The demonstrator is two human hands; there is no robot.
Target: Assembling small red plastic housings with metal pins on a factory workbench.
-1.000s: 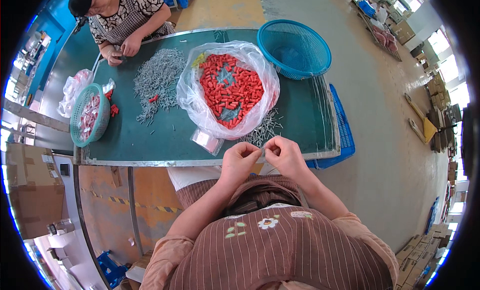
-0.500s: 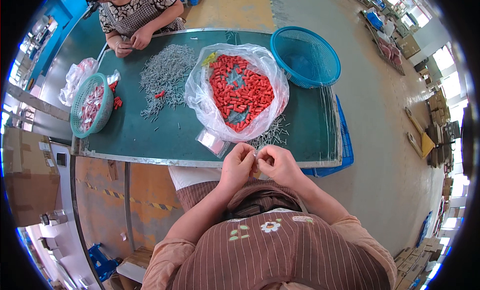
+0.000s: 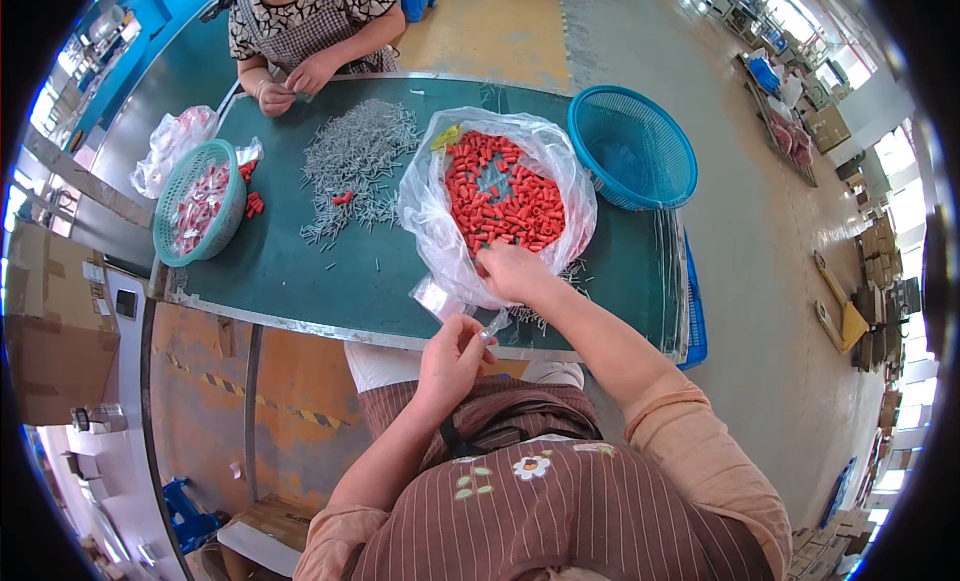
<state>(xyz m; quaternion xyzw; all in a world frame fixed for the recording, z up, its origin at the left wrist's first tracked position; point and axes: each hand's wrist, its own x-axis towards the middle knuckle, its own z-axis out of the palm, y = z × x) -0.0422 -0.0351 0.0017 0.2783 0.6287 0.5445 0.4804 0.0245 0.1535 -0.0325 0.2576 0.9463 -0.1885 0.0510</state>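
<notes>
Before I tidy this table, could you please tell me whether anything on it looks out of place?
A single red piece lies among the small grey pieces; it looks stray, as many red ones sit in the open clear bag. A few red pieces also lie loose beside the light green basket.

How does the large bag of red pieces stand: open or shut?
Open: the large bag is spread wide, its red pieces in plain view.

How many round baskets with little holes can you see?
2. The pale green basket is at the left end of the table, with red pieces inside; the blue basket is at its far right corner. More could be hidden under the table.
</notes>
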